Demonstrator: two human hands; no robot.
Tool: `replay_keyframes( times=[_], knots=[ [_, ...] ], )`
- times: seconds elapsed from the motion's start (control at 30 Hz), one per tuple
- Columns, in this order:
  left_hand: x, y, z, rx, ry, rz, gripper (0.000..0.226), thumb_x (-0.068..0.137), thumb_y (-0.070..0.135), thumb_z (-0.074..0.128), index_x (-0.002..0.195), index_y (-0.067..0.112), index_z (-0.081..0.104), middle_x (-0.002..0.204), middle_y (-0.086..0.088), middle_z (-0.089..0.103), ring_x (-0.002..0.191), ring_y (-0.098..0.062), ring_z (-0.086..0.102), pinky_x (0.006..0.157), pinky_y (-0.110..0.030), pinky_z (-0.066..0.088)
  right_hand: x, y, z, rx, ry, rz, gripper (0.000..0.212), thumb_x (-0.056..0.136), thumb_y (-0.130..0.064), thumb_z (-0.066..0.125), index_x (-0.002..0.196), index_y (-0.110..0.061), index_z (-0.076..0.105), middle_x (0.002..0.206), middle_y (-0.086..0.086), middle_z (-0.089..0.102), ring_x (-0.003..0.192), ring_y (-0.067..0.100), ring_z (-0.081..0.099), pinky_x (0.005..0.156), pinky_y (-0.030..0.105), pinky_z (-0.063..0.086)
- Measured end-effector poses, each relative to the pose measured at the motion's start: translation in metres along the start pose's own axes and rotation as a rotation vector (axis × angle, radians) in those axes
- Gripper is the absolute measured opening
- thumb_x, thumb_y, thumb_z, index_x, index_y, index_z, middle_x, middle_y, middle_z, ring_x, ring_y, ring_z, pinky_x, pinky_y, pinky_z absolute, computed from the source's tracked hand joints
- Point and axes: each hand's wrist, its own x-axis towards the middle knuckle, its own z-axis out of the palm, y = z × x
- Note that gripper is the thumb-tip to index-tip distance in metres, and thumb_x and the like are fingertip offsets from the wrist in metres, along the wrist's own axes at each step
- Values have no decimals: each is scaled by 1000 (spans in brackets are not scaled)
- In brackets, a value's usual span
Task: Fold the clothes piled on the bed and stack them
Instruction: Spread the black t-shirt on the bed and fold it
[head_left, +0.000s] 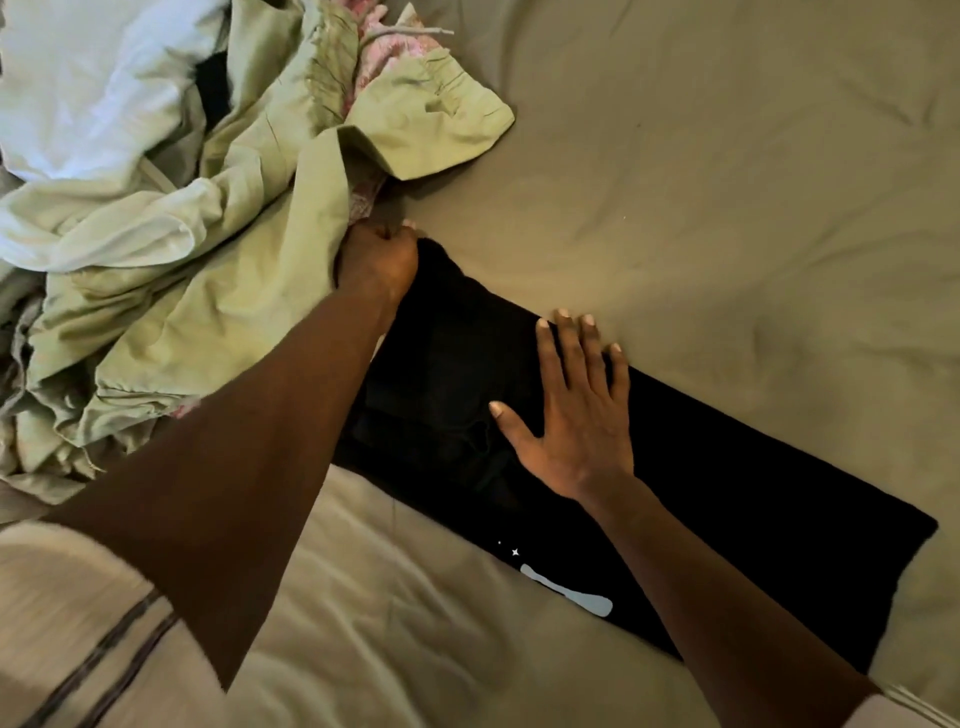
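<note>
On bed (727, 182), you're pinning black garment (727, 467) with flat right hand (576, 415), left hand (379, 260) gripping its far end to fold.

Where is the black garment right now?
In the head view, the black garment lies stretched across the bed, just right of the green clothes pile; the left hand grips its far end, the right hand rests flat on it.

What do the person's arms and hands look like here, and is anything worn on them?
The left forearm and right forearm are bare. The left hand and right hand show no rings, watch or bracelet. The right hand's fingernails are short and pale. A sliver of pale cloth by the right arm's lower end may be a sleeve.
</note>
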Motion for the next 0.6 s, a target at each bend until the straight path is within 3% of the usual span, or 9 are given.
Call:
replay_keyframes(
  times=[0.07, 0.17, 0.27, 0.37, 0.43, 0.5, 0.6],
  knots=[
    [-20, -4, -13, 120, 19, 104, 20, 100, 46, 59, 88, 30, 60, 104, 5, 67, 103, -20, 64, 92, -31, 49, -6, 0, -6, 74, 82, -34, 91, 96, -76, 28, 164, -17, 18, 173, 8, 8, 160, 28, -4, 126, 58, 6],
    [-56, -21, -35, 333, 63, 195, 30, 97, 54, 58, 103, 26, 65, 96, 9, 67, 91, -14, 59, 82, -27, 39, -19, -1, -16, 185, 207, -264, 74, 93, -68, 50, 147, -17, 53, 155, 8, 44, 153, 30, 28, 122, 59, 19],
    [-84, -48, -50, 483, -9, 138, 28, 95, 55, 63, 102, 29, 64, 93, 11, 64, 90, -13, 53, 83, -30, 39, -24, -10, -14, 149, 234, -468, 43, 92, -51, 67, 120, -18, 71, 124, 3, 63, 130, 28, 55, 116, 53, 31],
    [-92, -65, -57, 463, -38, 123, 17, 94, 44, 69, 90, 30, 61, 81, 15, 64, 89, -14, 60, 82, -29, 41, -23, -19, -8, 203, 333, -536, 12, 95, -21, 69, 104, -15, 75, 99, 2, 67, 100, 27, 64, 102, 45, 43],
    [-92, -67, -61, 419, -5, 123, 15, 98, 39, 66, 87, 28, 63, 79, 15, 64, 86, -15, 60, 80, -27, 39, -23, -25, -10, 268, 380, -552, 10, 96, -12, 69, 103, -12, 76, 92, 4, 66, 89, 27, 63, 90, 39, 48],
    [-93, -66, -63, 419, 23, 160, 18, 102, 40, 59, 98, 23, 63, 86, 10, 64, 85, -15, 56, 79, -29, 35, -25, -31, -20, 283, 366, -558, 14, 97, -12, 68, 109, -11, 75, 94, 5, 65, 89, 25, 61, 86, 36, 47],
    [-95, -67, -61, 391, 4, 172, 18, 102, 38, 60, 104, 20, 60, 87, 10, 62, 76, -12, 54, 76, -28, 35, -27, -38, -25, 148, 92, -424, 46, 95, -34, 68, 137, -18, 58, 123, 4, 55, 110, 24, 55, 94, 39, 48]
  ],
)
